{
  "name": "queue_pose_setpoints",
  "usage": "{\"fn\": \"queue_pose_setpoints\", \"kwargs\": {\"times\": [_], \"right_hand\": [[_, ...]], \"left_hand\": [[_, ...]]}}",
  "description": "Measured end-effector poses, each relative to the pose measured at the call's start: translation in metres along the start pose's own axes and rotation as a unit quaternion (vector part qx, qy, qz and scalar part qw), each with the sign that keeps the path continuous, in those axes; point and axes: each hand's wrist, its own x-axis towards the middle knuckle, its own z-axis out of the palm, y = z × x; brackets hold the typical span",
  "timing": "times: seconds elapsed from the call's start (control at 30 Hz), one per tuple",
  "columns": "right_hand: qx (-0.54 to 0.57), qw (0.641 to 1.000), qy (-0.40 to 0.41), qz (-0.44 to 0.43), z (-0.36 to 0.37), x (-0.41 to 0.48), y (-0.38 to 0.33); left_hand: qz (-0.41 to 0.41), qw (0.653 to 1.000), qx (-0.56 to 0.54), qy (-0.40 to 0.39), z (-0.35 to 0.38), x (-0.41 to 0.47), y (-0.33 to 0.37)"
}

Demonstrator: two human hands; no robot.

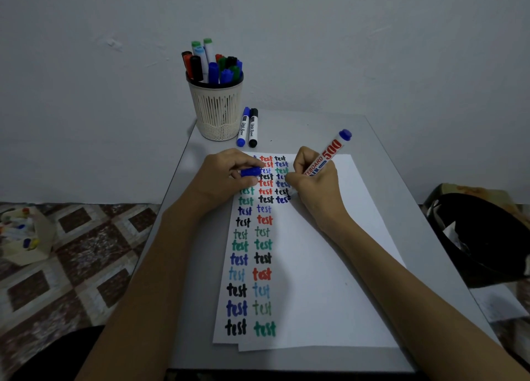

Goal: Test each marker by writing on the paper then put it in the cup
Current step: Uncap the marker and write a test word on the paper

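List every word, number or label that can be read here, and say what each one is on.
"test": handwritten again and again in black, blue, red and green on the paper.
"TEBOARD" and "500": red print on the white marker in the right hand; the start is hidden.
Labels on the blue marker and black marker beside the cup: too small to read.

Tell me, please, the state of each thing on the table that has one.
Cup: upright, packed with markers.
Big marker: uncapped, tilted, gripped by right hand, writing end down at paper.
Cap: off, pinched by left hand.
Blue marker: capped, lying beside cup.
Black marker: capped, lying alongside the blue one.
Paper: flat, partly filled with "test" words.
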Motion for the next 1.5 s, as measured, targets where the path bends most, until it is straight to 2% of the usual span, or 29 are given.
{"fn": "queue_pose_setpoints", "kwargs": {"times": [0.2,0.33,0.47,0.53,0.83,1.13,1.3,1.5], "right_hand": [[0.012,1.0,0.003,0.021,0.001,0.003,0.0],[0.17,0.982,0.069,0.031,-0.008,0.002,-0.005],[0.319,0.945,0.049,0.056,-0.016,0.006,-0.016],[0.35,0.934,0.038,0.065,-0.021,0.009,-0.021],[0.27,0.961,0.008,0.065,-0.032,0.013,-0.023],[0.258,0.963,-0.014,0.072,-0.027,0.011,-0.023],[0.333,0.939,-0.014,0.088,-0.023,0.008,-0.025],[0.393,0.912,-0.016,0.116,-0.023,0.007,-0.028]], "left_hand": [[0.024,1.0,-0.003,-0.007,0.0,0.0,0.004],[0.02,0.999,-0.027,0.0,0.001,0.0,0.006],[-0.05,0.985,-0.161,0.025,0.001,0.001,0.015],[-0.063,0.978,-0.196,0.039,0.0,0.002,0.018],[-0.059,0.967,-0.239,0.065,-0.004,0.002,0.021],[-0.046,0.967,-0.245,0.049,-0.002,0.0,0.031],[-0.046,0.95,-0.298,0.086,-0.003,-0.001,0.037],[0.016,0.963,-0.229,0.143,0.004,-0.001,0.041]]}}
